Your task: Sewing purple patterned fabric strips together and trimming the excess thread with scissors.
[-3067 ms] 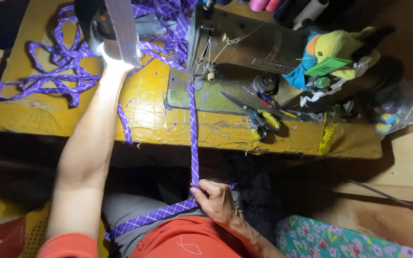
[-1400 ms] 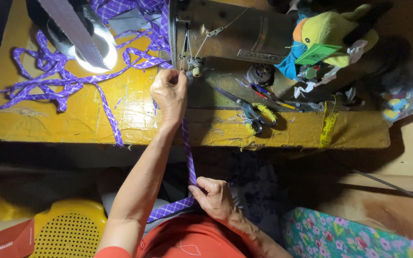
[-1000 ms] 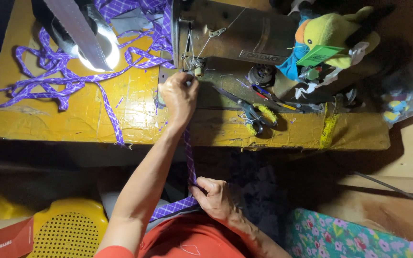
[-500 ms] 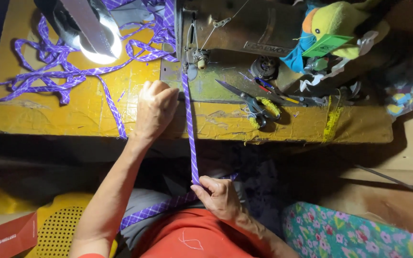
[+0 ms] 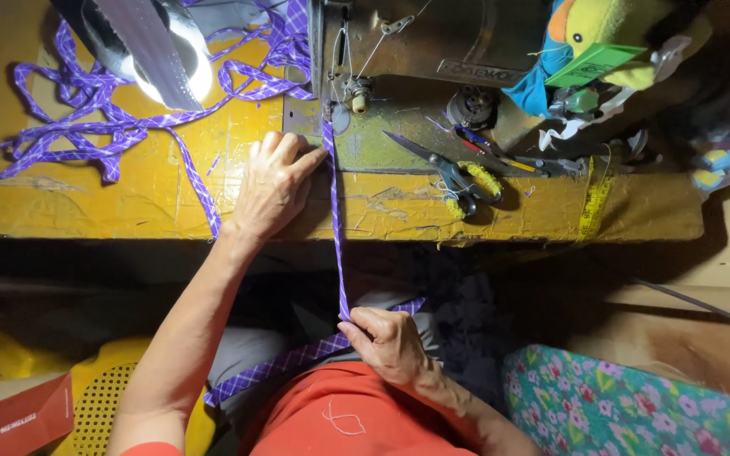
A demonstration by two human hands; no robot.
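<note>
Down at the near edge of the yellow table (image 5: 86, 211), a purple checked strip (image 5: 337, 245) runs off the sewing machine (image 5: 433, 51) and crosses the open gap to the lap, stretched straight between the two hands. Left of the machine the tabletop holds a loose tangle of the same purple strip (image 5: 86, 110), spread from beside the machine out to the table's far left end, under a bright lamp (image 5: 166, 59). Bare yellow surface lies between that tangle and the table's near edge.

Right of the machine's needle lie scissors (image 5: 445, 169) with yellow wrapped handles, touching the machine's base; beyond them a yellow measuring tape (image 5: 593, 203) hangs over the near edge. A plush toy (image 5: 610, 42) sits on the machine's right end.

No container with contents can be made out.

The left hand (image 5: 272, 181) rests flat on the table just left of the needle, fingers spread slightly, fingertips beside the strip, perhaps touching it. The right hand (image 5: 386, 338), well below the machine at the lap, pinches the strip between thumb and forefinger, the other fingers curled.
</note>
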